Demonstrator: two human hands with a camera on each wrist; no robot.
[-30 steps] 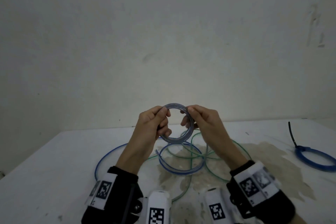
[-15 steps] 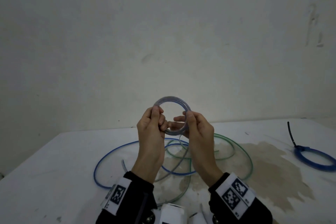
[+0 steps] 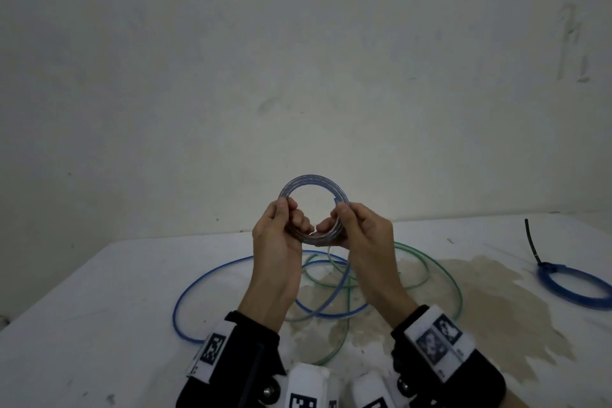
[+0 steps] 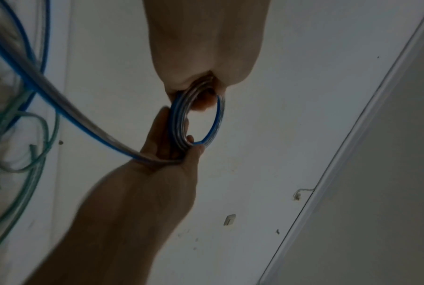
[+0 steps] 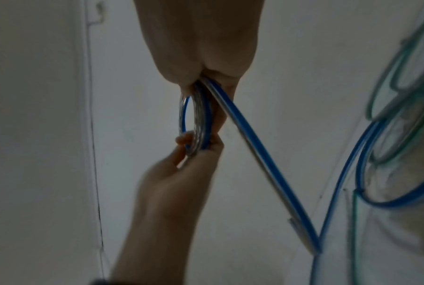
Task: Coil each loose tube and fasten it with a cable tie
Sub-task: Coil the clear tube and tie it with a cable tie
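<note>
1. The clear plastic tube with a blue stripe is partly wound into a small round coil of several turns, held up in the air above the counter, in front of the wall.
2. The left hand pinches the coil's left side between thumb and curled fingers; the right hand grips its right side the same way. Both hands are clamped on the one coil, close together, with only the ring's opening between them.
3. From the right hand's grip the unwound part of that tube runs down to the counter, where it lies in wide loose loops. By my reckoning a good stretch is left to wind, so this coil is not ready for tying.
4. A green-tinted clear tube lies in loose loops on the white counter, tangled over the blue one's slack. It looks untouched: it needs both coiling and a tie.
5. At the right edge of the counter lies a blue coil fastened with a black cable tie, its tail sticking up. That one appears finished.
6. I see no spare cable ties in any view.
7. A brown stain spreads across the counter beneath the loose loops.
</note>
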